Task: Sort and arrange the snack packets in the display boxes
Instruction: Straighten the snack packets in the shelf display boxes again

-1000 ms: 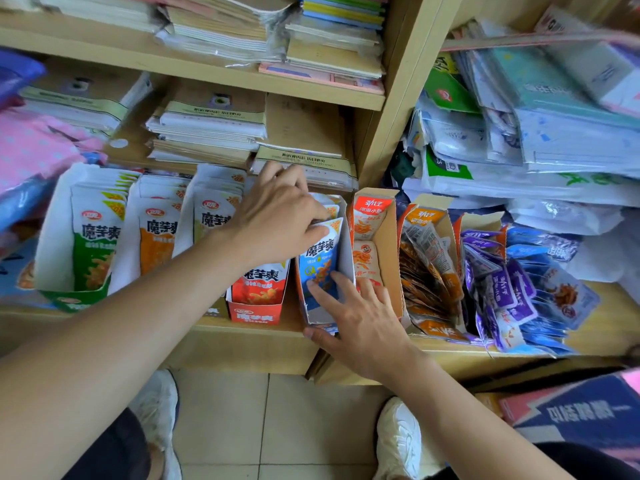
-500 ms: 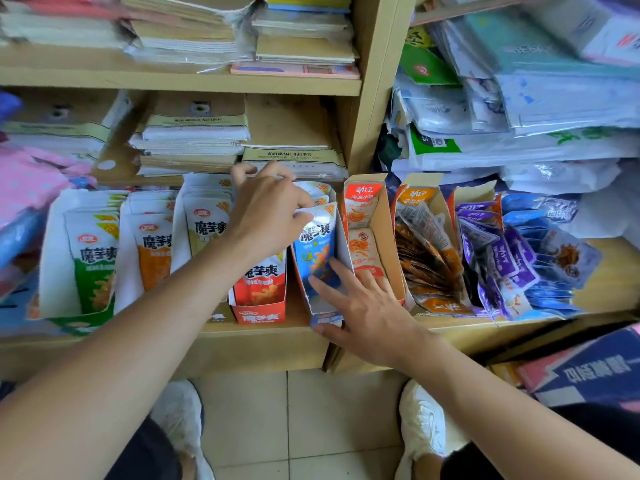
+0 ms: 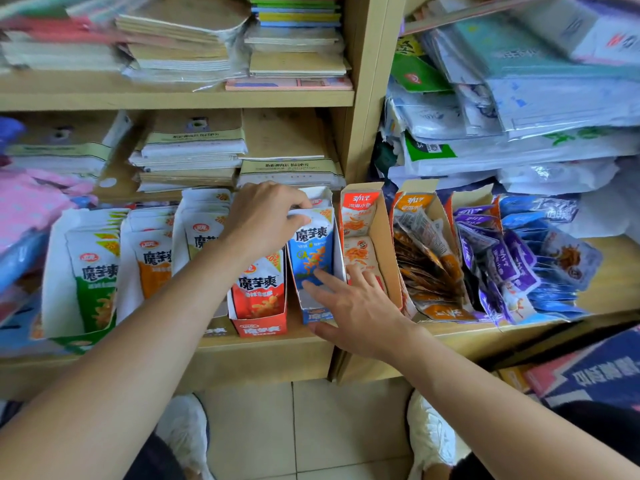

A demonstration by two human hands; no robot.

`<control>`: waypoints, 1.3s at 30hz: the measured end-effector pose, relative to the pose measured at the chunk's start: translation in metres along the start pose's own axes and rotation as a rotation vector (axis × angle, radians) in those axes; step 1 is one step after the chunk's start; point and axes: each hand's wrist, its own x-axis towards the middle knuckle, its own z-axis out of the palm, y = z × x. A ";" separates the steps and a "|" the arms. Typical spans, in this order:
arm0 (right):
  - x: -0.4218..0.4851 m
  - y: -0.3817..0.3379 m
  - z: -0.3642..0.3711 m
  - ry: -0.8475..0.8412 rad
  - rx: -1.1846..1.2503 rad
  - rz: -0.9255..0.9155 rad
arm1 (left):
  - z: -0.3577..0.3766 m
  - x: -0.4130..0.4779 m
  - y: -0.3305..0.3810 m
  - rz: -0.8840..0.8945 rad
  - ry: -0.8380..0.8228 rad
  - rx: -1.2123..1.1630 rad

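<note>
Both hands (image 3: 266, 216) (image 3: 356, 306) steady upright blue packets (image 3: 311, 251), tops up.

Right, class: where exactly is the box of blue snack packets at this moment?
In the head view, the blue box stands mid-shelf, between the red box on its left and the orange box on its right, with both hands on it.

shelving: pale wood unit (image 3: 360, 98) | floor: light tiles (image 3: 311, 427) | light: daylight

Left hand (image 3: 263, 216) pinching blue packets (image 3: 311, 251) in the blue box (image 3: 317, 315), right hand (image 3: 356, 306) against its front.
</note>
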 end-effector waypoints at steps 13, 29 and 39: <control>-0.006 0.010 0.005 0.291 -0.042 -0.020 | -0.003 0.019 -0.020 -0.060 0.030 -0.144; -0.002 0.012 0.012 0.311 -0.013 -0.078 | -0.006 0.032 -0.018 -0.206 0.056 -0.205; -0.011 0.016 0.000 0.248 0.079 -0.126 | -0.009 0.031 -0.018 -0.173 0.032 -0.213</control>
